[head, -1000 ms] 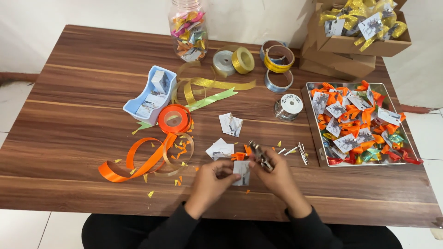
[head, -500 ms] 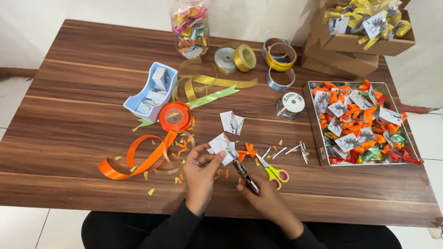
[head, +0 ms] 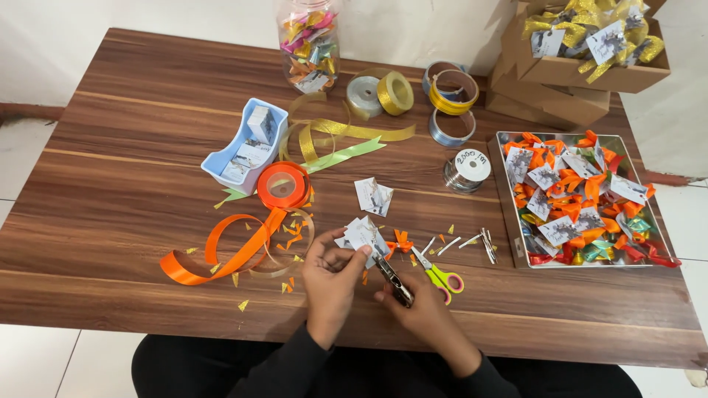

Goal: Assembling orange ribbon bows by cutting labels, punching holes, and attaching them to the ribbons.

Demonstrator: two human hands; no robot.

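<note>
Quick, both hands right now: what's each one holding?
Left hand: closed on a small white paper tag.
Right hand: closed on a metal hole punch, its tip at the tag.

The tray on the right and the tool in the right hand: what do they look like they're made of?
The tray looks like thin metal, silvery and semi-glossy: its rim catches light and has sharp folded edges. The tool held in the right hand appears to be dark metal, a hole punch by its shape, with dull glints along its arms; I cannot rule out a painted finish. The left hand holds a small card, apparently printed paper.
</note>
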